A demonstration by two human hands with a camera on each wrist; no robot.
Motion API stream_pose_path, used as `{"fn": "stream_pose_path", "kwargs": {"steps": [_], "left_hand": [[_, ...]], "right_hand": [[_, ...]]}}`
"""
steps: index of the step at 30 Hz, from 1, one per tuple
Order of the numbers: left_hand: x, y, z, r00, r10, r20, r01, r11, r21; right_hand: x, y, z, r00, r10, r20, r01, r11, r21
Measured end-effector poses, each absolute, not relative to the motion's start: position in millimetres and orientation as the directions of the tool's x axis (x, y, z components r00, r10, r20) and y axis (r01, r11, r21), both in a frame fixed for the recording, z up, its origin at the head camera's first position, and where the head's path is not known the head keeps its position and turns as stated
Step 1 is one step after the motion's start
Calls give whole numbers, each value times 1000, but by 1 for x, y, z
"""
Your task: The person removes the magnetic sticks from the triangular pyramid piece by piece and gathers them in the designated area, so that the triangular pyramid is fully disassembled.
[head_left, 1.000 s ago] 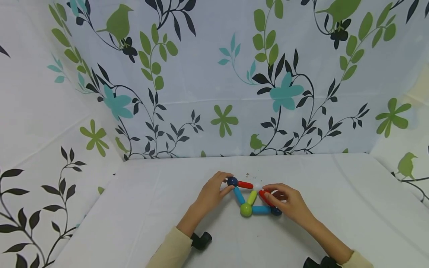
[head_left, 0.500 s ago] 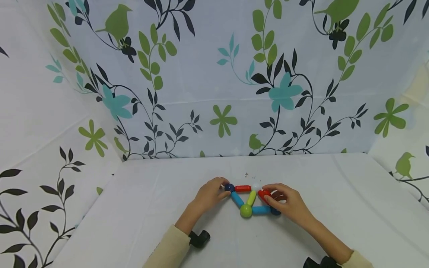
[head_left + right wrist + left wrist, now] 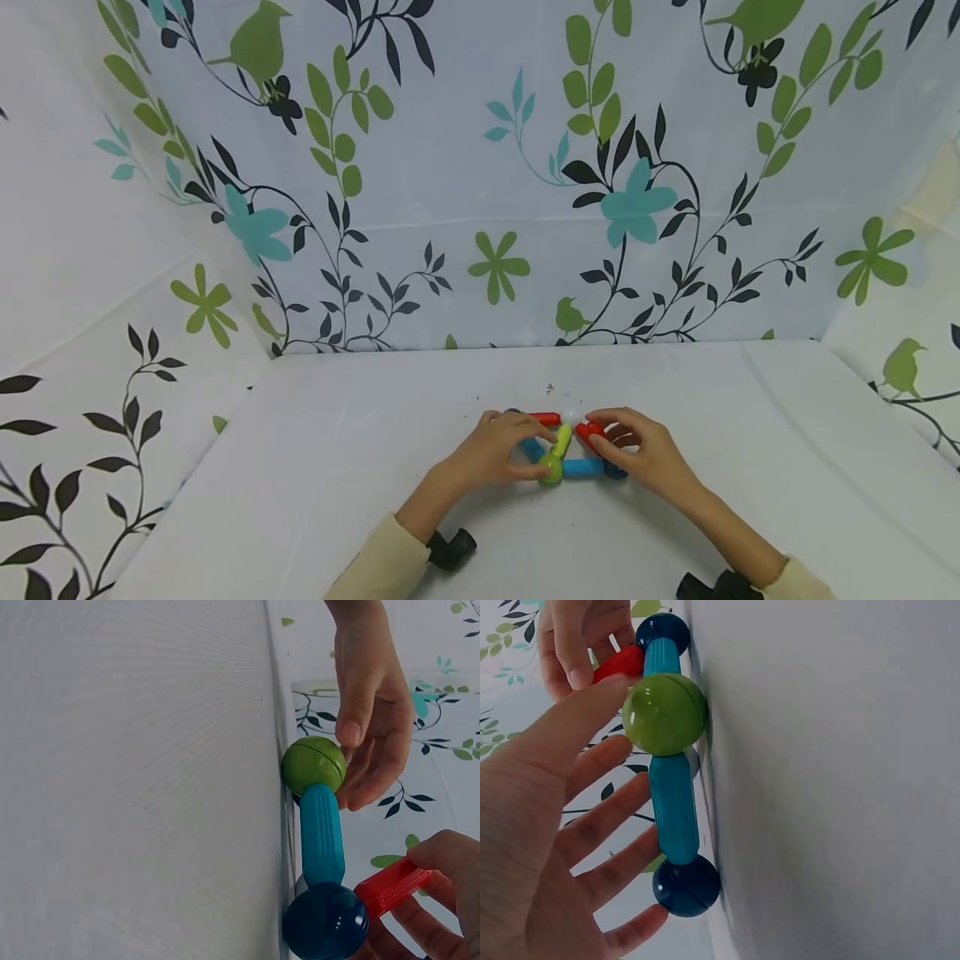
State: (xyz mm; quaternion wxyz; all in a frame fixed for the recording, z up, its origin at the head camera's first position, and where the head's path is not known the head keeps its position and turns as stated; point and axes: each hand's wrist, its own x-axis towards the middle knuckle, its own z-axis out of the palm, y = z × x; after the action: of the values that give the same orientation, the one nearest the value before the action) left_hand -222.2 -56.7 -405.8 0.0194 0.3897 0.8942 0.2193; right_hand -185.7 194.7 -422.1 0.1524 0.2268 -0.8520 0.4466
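Note:
A flat frame of toy balls and rods lies on the table. My left hand (image 3: 487, 454) reaches over its left part, thumb tip at the green ball (image 3: 551, 471), the other fingers spread behind a blue rod (image 3: 673, 808) that runs to a dark blue ball (image 3: 686, 885). My right hand (image 3: 645, 446) pinches a red rod (image 3: 391, 887) that rises at a tilt from the other dark blue ball (image 3: 326, 922). A second blue rod (image 3: 583, 468) joins that ball to the green one. From the green ball a lime rod (image 3: 561, 440) leads to a white ball (image 3: 572, 416).
Another red rod (image 3: 545, 418) runs left from the white ball along the frame's far side. White cloth covers the table (image 3: 375, 500). Behind hangs a patterned cloth (image 3: 450, 167). Black wrist cameras, such as the left one (image 3: 452, 550), sit low near the table.
My left hand has let go of the left dark blue ball and moved right to the green ball. Before that, the ball shifted slightly left and nearer. The right hand keeps its hold.

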Motion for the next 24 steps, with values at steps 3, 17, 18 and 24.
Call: {"fn": "stream_pose_path", "kwargs": {"steps": [3,17,18,24], "left_hand": [[-220,-56,-407,-683,719,125,712,618,333],[-219,-58,-408,-685,717,133,715,625,312],[-219,-58,-408,-686,716,131,713,626,314],[-219,-59,-408,-690,712,130,710,630,316]], "right_hand": [[-186,195,-422,-851,-251,460,-521,501,-691],[-185,197,-420,-857,-218,467,-506,532,-680],[-185,198,-420,-859,-209,468,-501,533,-682],[-183,204,-421,-857,-164,489,-490,555,-672]]}}
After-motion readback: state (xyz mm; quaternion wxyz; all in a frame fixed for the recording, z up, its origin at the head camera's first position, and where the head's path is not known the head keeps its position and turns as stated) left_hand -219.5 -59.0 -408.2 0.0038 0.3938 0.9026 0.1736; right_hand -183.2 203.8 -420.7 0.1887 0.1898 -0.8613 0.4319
